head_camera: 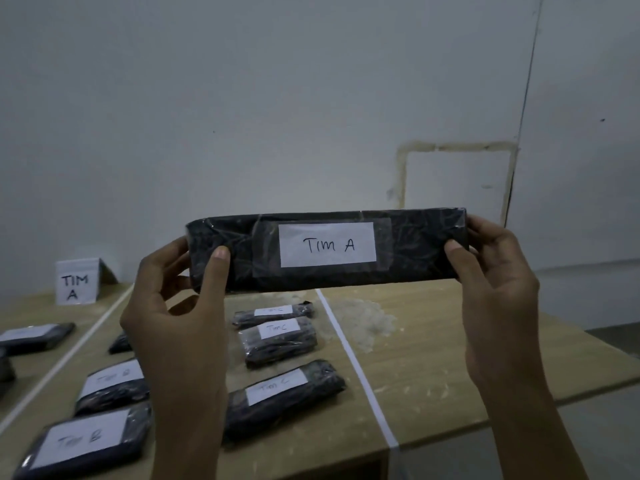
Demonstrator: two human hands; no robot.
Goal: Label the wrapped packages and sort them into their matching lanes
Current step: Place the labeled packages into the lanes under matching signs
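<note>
Head view: the wrapped package [415, 244] is held up in the air, level, above the far part of the table [450, 358], with the wall behind it. Its white label [327, 244], on which "TIM A" is written, is turned to the camera. The package is clamped at both short ends. The grip of the left hand [173, 306] is closed on the left end with the thumb laid on the front face, and the grip of the right hand [498, 289] is closed on the right end in the same manner.

The label appears to be fixed under clear tape, so labelling is judged to be done and the sorting is the step in hand. The matching lane is marked by the folded sign [76, 282] reading "TIM A", at the far left of the table beyond the left white line [69, 355]. One dark package [34, 336] lies in that lane.

The package should be carried to the left over the Tim B packages [86, 441] and kept high enough that none is brushed. Both ends are best kept in the grip until the package rests on the table (the wrap looks smooth and may slip). It should be laid down with the label up, beside the package there and not across the line. The Tim C packages [277, 337] need not be touched.
</note>
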